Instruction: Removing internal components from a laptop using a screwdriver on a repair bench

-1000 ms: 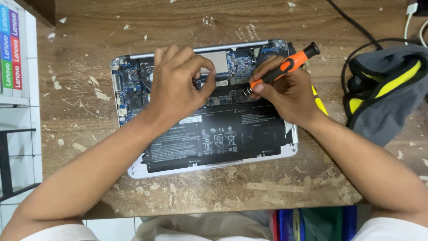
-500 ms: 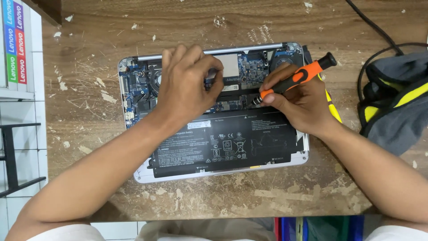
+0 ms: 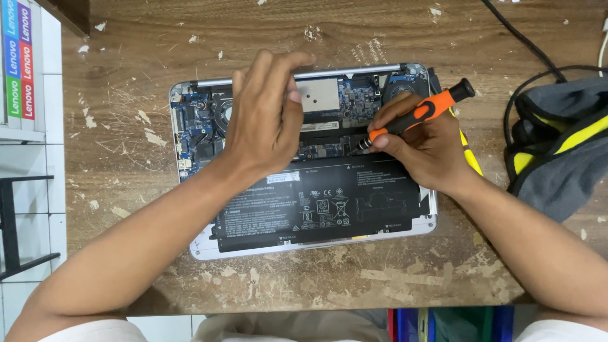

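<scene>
1. The worn wooden surface [image 3: 158, 57] is scratched, with pale flecks of chipped finish.
2. An opened laptop [image 3: 304, 244] lies at its middle, near the front edge.
3. A grey-and-yellow bag [image 3: 563, 158] and black cables [image 3: 525, 44] lie at the right edge.

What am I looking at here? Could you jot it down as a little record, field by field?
Setting: worn wooden table, seen from above
Main item: opened laptop, bottom cover off, blue circuit board and black battery showing
Left hand: resting flat on the laptop's board
Right hand: holding an orange and black screwdriver, tip down at the top edge of the battery
Nearby: grey and yellow bag and black cable to the right
</scene>
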